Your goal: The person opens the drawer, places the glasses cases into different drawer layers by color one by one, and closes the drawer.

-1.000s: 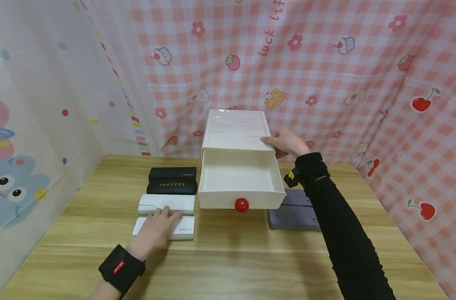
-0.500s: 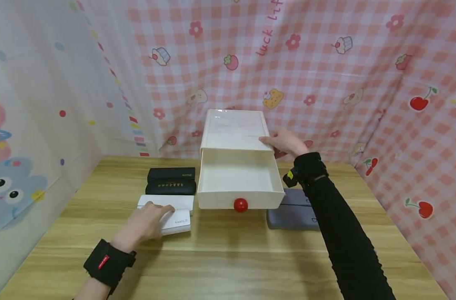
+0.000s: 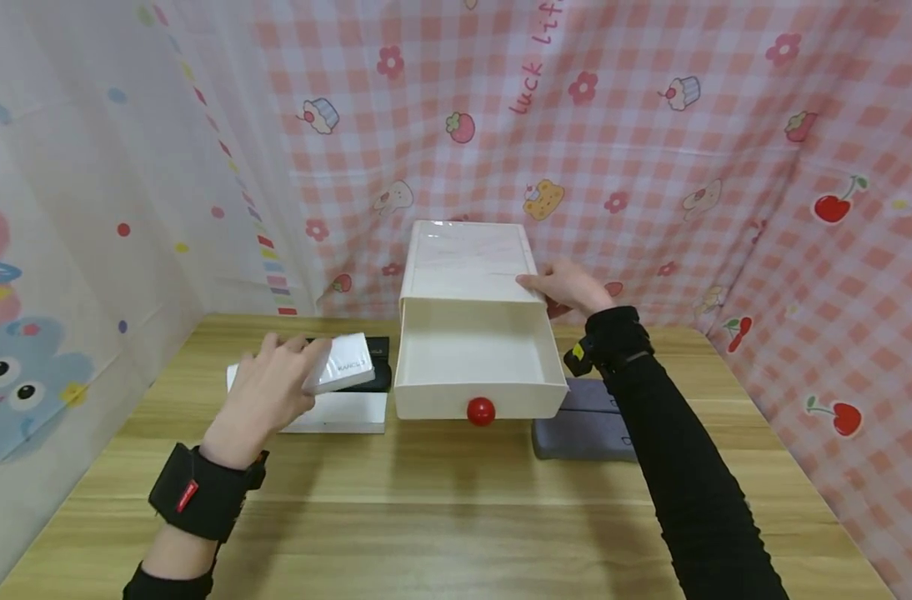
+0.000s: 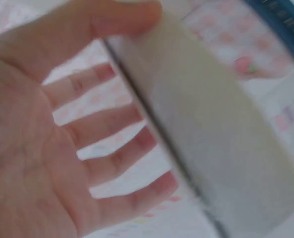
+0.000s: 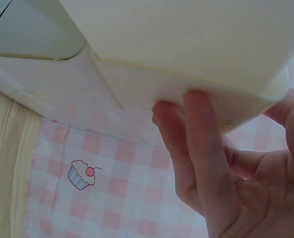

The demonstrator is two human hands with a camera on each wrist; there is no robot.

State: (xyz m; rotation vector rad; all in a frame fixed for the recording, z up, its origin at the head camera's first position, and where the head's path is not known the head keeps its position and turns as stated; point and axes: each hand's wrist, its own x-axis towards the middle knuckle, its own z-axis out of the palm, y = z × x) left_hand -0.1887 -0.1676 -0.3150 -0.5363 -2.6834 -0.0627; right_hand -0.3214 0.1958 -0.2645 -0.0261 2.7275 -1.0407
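Observation:
My left hand (image 3: 264, 387) holds a white glasses case (image 3: 342, 365) raised above the table, left of the drawer box (image 3: 471, 258). In the left wrist view the thumb lies over the near edge of the glasses case (image 4: 206, 119), with the fingertips behind it. My right hand (image 3: 572, 287) grips the right side of the white drawer box, near its top front edge. Fingertips (image 5: 199, 106) press on the side wall in the right wrist view. The drawer (image 3: 441, 400), with a red knob (image 3: 481, 411), is pulled out and has nothing visible inside.
Another white glasses case (image 3: 336, 414) lies on the table, partly behind the left hand. Beyond it are black glasses cases (image 3: 381, 367), mostly covered. Grey cases (image 3: 583, 437) lie right of the drawer under the right forearm. A checked curtain (image 3: 456, 167) hangs behind.
The left hand has picked up the nearer white glasses case from the table and lifted it up and away from the table's front. The right hand stays on the drawer box.

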